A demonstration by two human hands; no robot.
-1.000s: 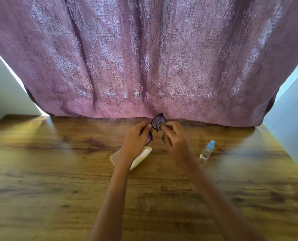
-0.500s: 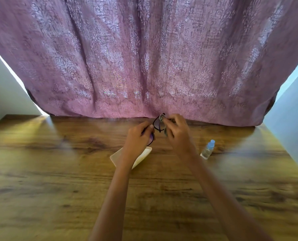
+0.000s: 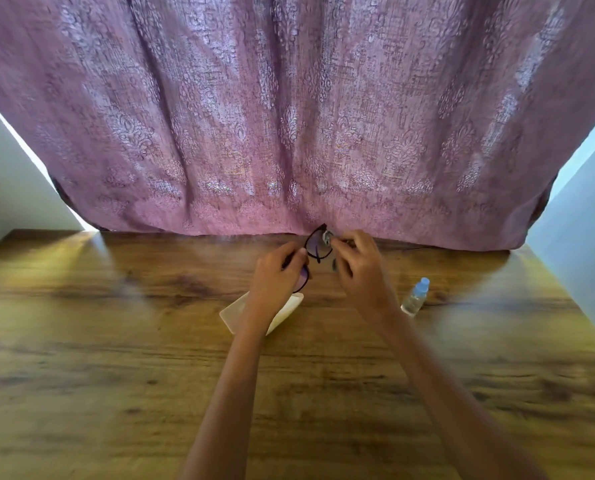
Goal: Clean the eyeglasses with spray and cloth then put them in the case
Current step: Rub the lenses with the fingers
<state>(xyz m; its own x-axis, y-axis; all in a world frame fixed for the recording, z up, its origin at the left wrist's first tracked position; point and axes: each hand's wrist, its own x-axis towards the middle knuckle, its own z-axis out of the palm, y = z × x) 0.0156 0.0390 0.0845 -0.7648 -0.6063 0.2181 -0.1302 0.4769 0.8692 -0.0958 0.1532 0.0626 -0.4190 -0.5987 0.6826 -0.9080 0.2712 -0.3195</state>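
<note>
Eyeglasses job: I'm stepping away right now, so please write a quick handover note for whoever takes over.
Left hand grips the black eyeglasses by the frame, raised over the table.
Right hand pinches a small grey cloth against one lens.
Cream case lies on the table under the left wrist; spray bottle stands to the right, in neither hand.
Done: wiping stage reached; whether spray was applied cannot be told.
Left: finish both lenses, put the glasses in the case.
</note>
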